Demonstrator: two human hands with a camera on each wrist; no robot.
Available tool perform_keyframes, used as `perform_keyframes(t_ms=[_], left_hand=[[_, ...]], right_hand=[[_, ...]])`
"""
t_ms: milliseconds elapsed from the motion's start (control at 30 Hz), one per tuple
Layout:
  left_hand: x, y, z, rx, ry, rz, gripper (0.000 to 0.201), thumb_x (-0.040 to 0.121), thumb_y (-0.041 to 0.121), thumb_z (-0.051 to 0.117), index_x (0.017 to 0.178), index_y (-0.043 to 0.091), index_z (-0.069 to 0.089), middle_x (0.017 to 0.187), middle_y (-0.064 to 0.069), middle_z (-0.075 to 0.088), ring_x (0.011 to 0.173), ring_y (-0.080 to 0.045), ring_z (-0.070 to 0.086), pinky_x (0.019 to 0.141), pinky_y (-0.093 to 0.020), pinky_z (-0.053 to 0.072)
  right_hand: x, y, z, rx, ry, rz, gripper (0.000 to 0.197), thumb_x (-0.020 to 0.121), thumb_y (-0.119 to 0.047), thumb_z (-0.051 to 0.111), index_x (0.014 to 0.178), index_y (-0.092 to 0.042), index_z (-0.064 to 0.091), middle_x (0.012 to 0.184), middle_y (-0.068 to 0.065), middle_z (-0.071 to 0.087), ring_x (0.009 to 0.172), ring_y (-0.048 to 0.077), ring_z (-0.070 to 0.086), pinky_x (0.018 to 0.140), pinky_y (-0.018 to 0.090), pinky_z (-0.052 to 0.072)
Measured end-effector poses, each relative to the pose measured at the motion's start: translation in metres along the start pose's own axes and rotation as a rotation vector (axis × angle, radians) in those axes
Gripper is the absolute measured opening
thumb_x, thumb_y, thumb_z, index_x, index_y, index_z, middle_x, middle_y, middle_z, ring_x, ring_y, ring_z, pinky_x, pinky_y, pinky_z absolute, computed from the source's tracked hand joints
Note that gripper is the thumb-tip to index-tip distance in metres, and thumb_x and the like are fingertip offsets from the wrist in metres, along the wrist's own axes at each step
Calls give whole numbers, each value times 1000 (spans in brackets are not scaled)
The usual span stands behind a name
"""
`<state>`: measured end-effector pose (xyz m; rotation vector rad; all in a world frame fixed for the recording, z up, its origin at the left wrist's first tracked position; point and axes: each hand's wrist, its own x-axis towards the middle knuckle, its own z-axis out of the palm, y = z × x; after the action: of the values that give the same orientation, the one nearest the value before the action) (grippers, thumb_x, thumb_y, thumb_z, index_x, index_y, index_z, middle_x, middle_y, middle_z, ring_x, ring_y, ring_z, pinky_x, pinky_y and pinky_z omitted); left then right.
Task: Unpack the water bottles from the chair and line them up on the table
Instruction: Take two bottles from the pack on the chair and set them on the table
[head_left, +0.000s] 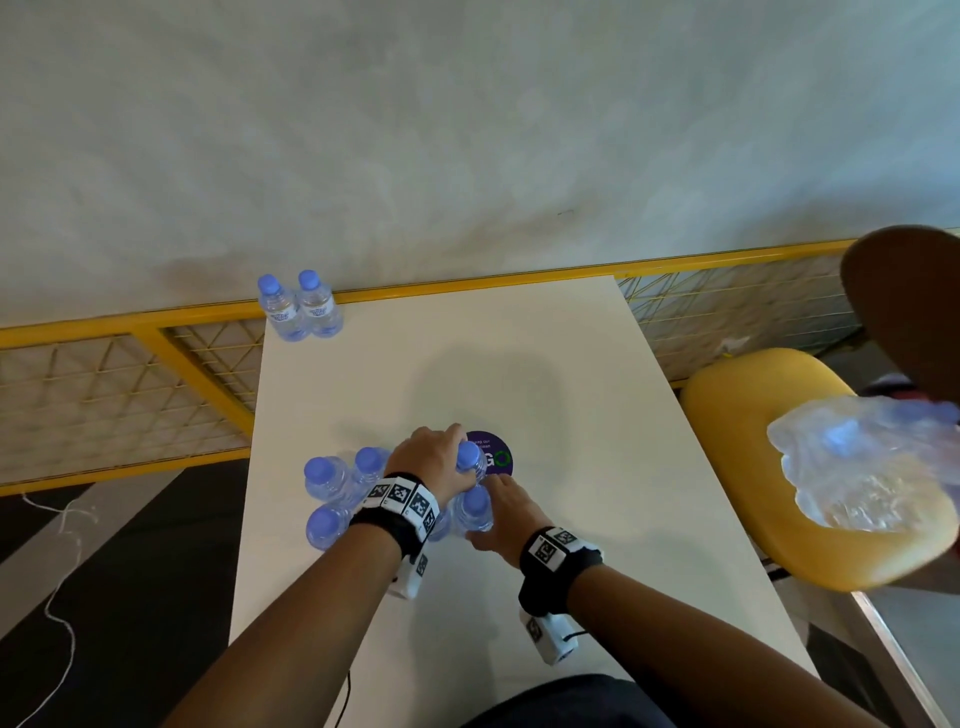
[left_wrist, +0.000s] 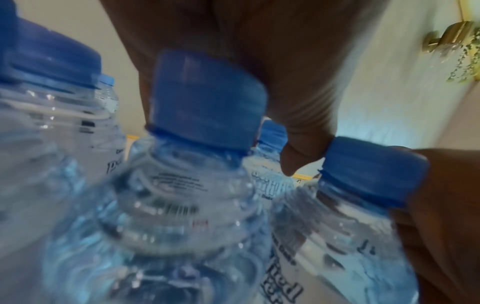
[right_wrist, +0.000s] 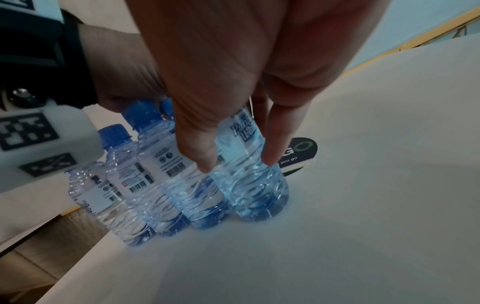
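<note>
Several clear water bottles with blue caps (head_left: 324, 475) stand bunched at the white table's (head_left: 545, 364) left middle. My left hand (head_left: 441, 457) reaches over them and grips one bottle (head_left: 470, 460) by its cap (left_wrist: 374, 170), thumb on one side and fingers on the other. My right hand (head_left: 498, 514) pinches the body of the neighbouring bottle (right_wrist: 246, 144) between thumb and fingers. Both bottles stand on the table. Two more bottles (head_left: 301, 312) stand side by side at the far left corner. A torn plastic pack (head_left: 857, 467) holding bottles lies on the yellow chair (head_left: 753, 395).
A round purple sticker (head_left: 496, 457) lies on the table just beyond my hands. A yellow mesh railing (head_left: 156, 332) runs behind the table. The chair's brown back (head_left: 909, 312) rises at the right. A white cord (head_left: 57, 597) trails on the floor at the left.
</note>
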<state>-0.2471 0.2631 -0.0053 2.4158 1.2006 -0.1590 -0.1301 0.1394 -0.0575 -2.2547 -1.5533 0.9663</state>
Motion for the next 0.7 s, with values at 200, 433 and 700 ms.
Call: perform_keyframes(t_ms=[200, 433, 700], left_hand=[[-3, 0, 0, 7, 26, 8, 44, 81, 49, 71, 114, 23, 55, 94, -5, 65, 86, -28, 60, 75, -41, 59], [-10, 10, -21, -56, 67, 22, 45, 76, 55, 62, 113, 30, 62, 101, 7, 70, 97, -23, 63, 84, -39, 55], [-11, 144, -30, -373, 144, 283, 32, 79, 50, 59, 99, 28, 70, 97, 15, 73, 93, -5, 68, 85, -32, 58]], right_hand=[[-1, 2, 3, 16, -8, -5, 74, 69, -44, 81, 131, -25, 46, 127, -3, 52, 108, 17, 57, 90, 30, 50], [-12, 30, -19, 29, -77, 15, 83, 68, -54, 80, 137, -23, 44, 131, -1, 51, 116, 20, 55, 98, 34, 47], [-97, 174, -116, 169, 22, 235, 32, 81, -43, 76, 105, -24, 65, 100, -12, 68, 85, 9, 67, 77, 24, 53]])
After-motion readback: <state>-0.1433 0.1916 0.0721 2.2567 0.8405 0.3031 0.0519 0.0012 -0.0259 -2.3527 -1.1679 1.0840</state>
